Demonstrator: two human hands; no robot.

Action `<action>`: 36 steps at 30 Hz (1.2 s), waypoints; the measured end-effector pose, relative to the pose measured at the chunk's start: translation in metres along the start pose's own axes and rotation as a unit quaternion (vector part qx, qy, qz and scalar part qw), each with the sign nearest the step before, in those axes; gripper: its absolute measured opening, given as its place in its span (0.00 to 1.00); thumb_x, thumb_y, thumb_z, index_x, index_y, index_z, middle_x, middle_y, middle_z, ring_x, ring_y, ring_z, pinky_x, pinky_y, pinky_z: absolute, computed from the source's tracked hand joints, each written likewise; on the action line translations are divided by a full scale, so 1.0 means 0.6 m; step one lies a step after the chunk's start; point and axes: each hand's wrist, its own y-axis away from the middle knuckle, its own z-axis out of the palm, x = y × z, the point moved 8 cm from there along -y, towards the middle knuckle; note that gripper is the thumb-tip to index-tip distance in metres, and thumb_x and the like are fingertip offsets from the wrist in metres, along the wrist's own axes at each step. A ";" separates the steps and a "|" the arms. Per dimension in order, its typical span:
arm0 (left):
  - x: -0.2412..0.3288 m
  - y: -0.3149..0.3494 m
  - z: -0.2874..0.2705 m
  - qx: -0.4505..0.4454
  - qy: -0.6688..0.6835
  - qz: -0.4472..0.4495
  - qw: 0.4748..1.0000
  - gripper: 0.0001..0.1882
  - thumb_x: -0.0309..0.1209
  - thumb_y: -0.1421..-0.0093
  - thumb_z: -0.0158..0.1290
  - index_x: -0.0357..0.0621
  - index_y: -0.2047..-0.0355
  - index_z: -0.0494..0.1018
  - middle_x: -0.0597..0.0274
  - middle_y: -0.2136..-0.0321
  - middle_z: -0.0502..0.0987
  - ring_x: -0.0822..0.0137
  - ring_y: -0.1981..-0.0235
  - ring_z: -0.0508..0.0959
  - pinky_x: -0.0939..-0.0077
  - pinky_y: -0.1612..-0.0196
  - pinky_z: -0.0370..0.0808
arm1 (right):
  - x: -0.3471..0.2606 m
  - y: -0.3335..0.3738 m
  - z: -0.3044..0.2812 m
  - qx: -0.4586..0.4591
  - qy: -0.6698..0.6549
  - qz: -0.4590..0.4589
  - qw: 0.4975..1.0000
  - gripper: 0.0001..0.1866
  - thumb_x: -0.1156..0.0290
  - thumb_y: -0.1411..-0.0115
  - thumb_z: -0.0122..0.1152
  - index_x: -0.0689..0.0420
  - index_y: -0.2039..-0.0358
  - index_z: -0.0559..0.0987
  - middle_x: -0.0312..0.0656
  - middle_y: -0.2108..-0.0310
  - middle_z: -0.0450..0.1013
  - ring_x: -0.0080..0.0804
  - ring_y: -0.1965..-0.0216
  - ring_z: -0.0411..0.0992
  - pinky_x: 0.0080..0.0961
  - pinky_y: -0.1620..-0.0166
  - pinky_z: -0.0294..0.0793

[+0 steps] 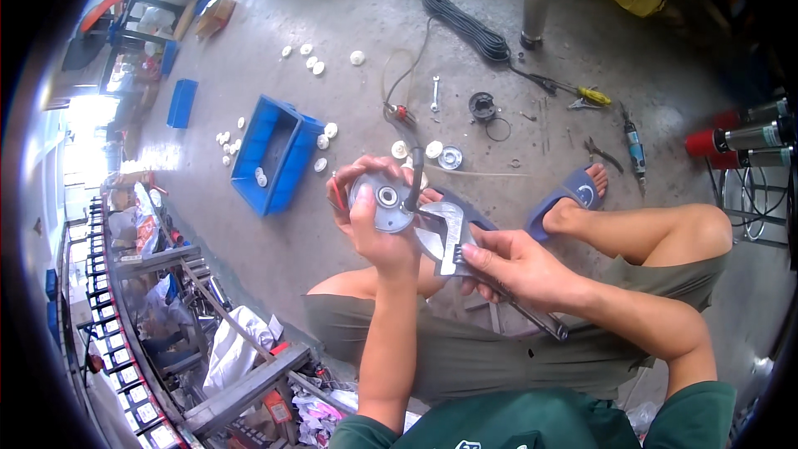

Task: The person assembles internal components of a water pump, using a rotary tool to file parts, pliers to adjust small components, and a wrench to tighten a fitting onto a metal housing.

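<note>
Seated person [532, 417]: one, in a green shirt and olive shorts, knees apart over a concrete floor [274, 41], with two blue sandals [573, 193], one on each foot
Blue crate [293, 173]: one, on the floor ahead and to the left of the left hand [381, 237], well apart from it; one smaller blue bin [182, 105] lies farther off
Red-ended metal cylinders [758, 135]: three, at the far right
Upright metal cylinder [535, 10]: one, standing well beyond the hands
Black cable coil [465, 23]: one, flat on the floor, left of that cylinder
Adjustable wrench [453, 237]: one, gripped by the handle in the right hand [519, 266], thumb near its adjusting screw, head toward the left hand
Left hand: closed around the metal disc [387, 197], thumb across its face, fingers behind
Metal disc: one, with a central bearing, held before the lap between left thumb and fingers; the wrench head is just beside its lower right edge, contact cannot be told
Pliers [600, 152]: one pair, beyond the right foot
Combination spanner [435, 93]: one, on the floor ahead
White round wheels [357, 57]: five in the farthest group, three along the crate's right side, others scattered
</note>
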 end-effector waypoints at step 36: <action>0.026 0.027 0.019 -0.036 -0.093 0.144 0.985 0.15 0.40 0.35 0.38 0.43 0.59 0.67 0.50 0.59 0.73 0.55 0.59 0.74 0.52 0.54 0.76 | 0.021 -0.009 0.024 0.024 -0.039 0.033 0.998 0.32 0.39 0.31 0.49 0.60 0.69 0.78 0.35 0.80 0.75 0.15 0.83 0.68 0.14 0.80 0.66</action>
